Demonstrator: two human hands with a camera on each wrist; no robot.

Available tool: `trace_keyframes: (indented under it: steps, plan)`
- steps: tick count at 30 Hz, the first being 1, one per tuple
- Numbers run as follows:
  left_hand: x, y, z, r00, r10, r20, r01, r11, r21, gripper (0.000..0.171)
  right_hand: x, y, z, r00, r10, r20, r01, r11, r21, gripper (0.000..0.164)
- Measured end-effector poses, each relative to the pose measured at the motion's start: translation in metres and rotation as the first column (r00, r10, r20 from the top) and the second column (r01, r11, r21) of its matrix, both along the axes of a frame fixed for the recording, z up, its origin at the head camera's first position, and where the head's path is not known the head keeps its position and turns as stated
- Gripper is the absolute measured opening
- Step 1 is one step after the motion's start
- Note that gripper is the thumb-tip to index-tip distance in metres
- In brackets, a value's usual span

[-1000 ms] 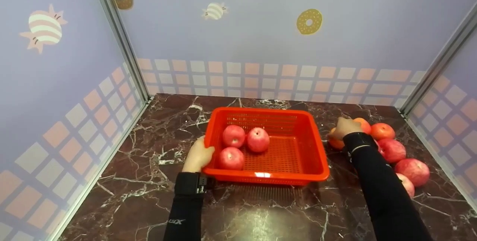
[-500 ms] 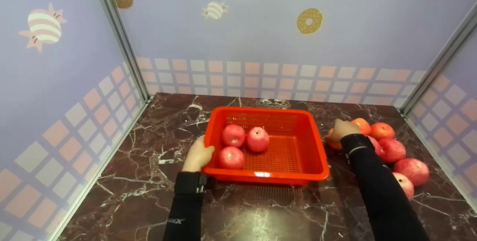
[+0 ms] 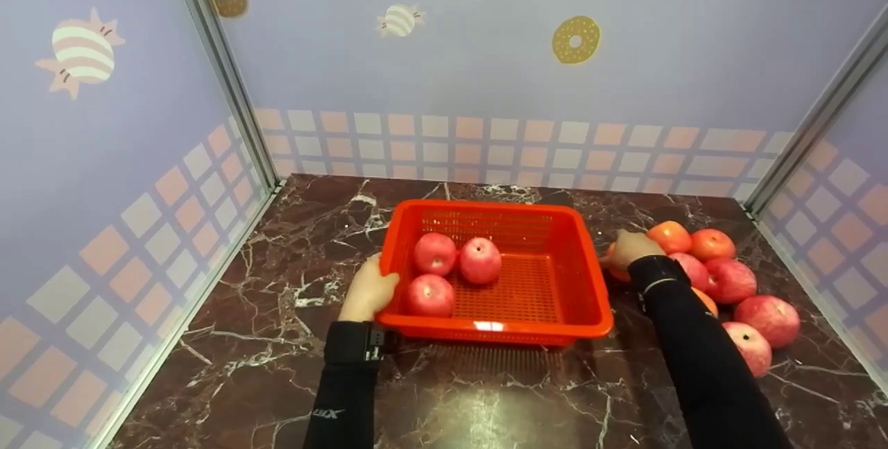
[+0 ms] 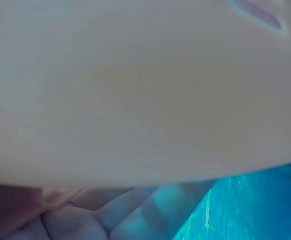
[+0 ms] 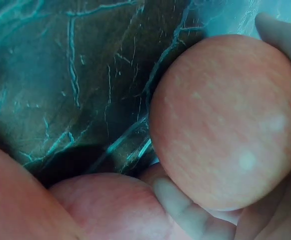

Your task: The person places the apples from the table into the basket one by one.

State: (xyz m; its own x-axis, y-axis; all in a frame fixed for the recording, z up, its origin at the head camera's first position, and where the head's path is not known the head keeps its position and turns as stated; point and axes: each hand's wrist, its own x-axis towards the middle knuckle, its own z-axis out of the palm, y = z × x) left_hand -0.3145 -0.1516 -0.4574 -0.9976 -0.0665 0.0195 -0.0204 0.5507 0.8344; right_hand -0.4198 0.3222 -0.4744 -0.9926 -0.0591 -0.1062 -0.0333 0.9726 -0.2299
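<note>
My left hand [image 3: 370, 291] grips the left rim of a red plastic basket [image 3: 590, 268]. Three red apples lie toward the left of its mesh bottom, one of them this front apple [image 3: 431, 295]. A blurred pale surface fills most of the left wrist view, over part of the hand [image 4: 140, 215]. Just off the basket's right side, my right hand [image 3: 633, 248] holds an orange-red apple [image 5: 225, 125] with streaked skin. In the right wrist view, fingers [image 5: 180, 205] curl against it from below and another digit reaches its top. From the head, the hand hides most of that apple.
Several more red and orange-red fruits, including this large red apple [image 3: 766, 320], lie clustered on the right under and beside the right forearm. The dark marbled tabletop [image 3: 243, 379] is bounded by patterned panels at the back [image 3: 485, 74] and sides.
My right hand has shifted slightly left toward the basket with the apple, baring more of the fruits behind its wrist. The left hand and basket have stayed put.
</note>
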Motion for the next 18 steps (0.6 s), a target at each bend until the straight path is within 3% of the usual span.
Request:
trace_keyframes:
  steps: [7,18]
  plan:
    - [0.0013,-0.0004,0.0022,1.0,0.013,0.003,-0.013,1.0,-0.006,0.049,-0.0013,-0.0025,0.0014,1.0,-0.011,0.003,0.011,1.0,0.009,0.059]
    - [0.0013,0.0,0.0016,1.0,0.016,0.017,-0.016,1.0,-0.004,0.048,-0.0006,-0.0027,0.0024,1.0,-0.016,0.012,0.016,1.0,0.008,0.076]
